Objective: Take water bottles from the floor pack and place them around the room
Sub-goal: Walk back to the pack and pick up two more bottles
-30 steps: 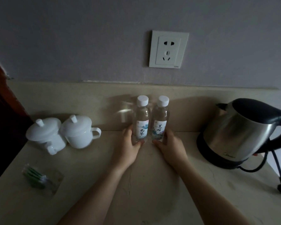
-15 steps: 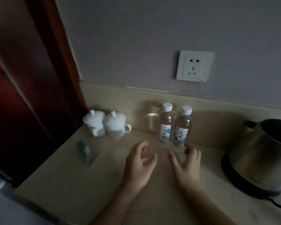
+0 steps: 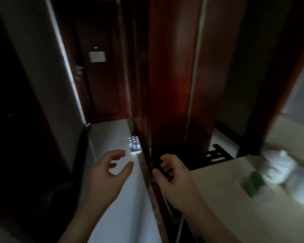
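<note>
Both hands are raised in front of the body and carry nothing. The left hand [image 3: 111, 174] hangs over the pale floor [image 3: 112, 134] with its fingers [image 3: 119, 153] spread and loosely curled. The right hand [image 3: 174, 179] hangs over the dark gap beside the wooden frame [image 3: 170, 85], fingers [image 3: 165, 163] half-curled and apart, clamped on nothing.

To the right, the beige surface [image 3: 218, 181] carries blurred white lidded cups [image 3: 279, 165] and a green packet [image 3: 254, 181]; no bottles show on it in this view.

Further ahead, the floor pack [image 3: 134, 145] lies on the floor against the foot of the frame, well apart from both hands. Its bottle caps show as a grid of pale dots. How many bottles remain cannot be told.

The step in hand appears to be the approach to the pack for another pickup. To do it well:

- Walk along the clear strip of floor and keep the right shoulder off the frame.
- Lower the body beside the pack before reaching.
- Grip one bottle per hand by the neck or upper body and lift straight up, so the wrap does not drag neighbours over.

The closed door [image 3: 98, 76] stands at the far end.
</note>
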The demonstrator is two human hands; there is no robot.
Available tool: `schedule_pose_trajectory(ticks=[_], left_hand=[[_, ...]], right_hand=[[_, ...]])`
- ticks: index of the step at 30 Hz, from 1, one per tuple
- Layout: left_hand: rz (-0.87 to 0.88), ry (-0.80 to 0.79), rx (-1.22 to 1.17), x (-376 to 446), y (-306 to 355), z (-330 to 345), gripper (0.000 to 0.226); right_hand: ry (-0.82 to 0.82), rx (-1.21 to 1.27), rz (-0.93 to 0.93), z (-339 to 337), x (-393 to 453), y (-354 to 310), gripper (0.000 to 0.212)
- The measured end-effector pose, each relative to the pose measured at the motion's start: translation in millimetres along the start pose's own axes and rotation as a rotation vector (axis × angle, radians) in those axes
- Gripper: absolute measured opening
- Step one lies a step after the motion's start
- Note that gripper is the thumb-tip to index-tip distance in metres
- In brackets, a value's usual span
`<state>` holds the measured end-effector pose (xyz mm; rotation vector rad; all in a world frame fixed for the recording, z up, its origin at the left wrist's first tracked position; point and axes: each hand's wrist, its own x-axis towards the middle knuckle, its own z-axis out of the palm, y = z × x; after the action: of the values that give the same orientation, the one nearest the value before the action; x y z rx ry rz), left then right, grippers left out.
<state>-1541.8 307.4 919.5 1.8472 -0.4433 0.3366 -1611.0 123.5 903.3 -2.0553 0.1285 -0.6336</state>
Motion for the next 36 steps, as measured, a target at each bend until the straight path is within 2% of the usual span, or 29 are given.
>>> schedule_pose_trajectory(ticks=[7, 12, 16, 21, 23, 28, 36], left_hand=[[-0.103, 0.101, 0.060, 78.0, -83.5, -111.3, 0.028], [-0.113, 0.087, 0.012, 150.9, -133.5, -145.4, 0.026], [-0.093, 0.068, -0.047, 202.4, -157.2, -148.6, 0.036], [-0.078, 0.021, -0.057, 264.9, -185.2, -139.8, 0.026], [-0.090, -0.001, -0.043, 290.6, -200.2, -131.5, 0.031], [-0.111, 0.063, -0.047, 364.8, -241.1, -106.2, 0.032], [-0.129, 0.135, 0.093, 515.9, -304.7, -79.1, 0.035]], right_hand=[[-0.113, 0.101, 0.021, 132.6, 96.9, -21.5, 0.036], [-0.092, 0.109, 0.030, 198.7, 163.1, -29.6, 0.035], [-0.067, 0.081, 0.054, 224.0, 203.8, -28.2, 0.037], [-0.059, 0.070, 0.077, 252.0, 263.9, -18.0, 0.038], [-0.047, 0.091, 0.085, 264.1, 291.1, -6.3, 0.040], [-0.069, 0.143, 0.117, 306.4, 373.7, 35.4, 0.035], [-0.120, 0.209, 0.108, 376.4, 547.8, 85.2, 0.043]])
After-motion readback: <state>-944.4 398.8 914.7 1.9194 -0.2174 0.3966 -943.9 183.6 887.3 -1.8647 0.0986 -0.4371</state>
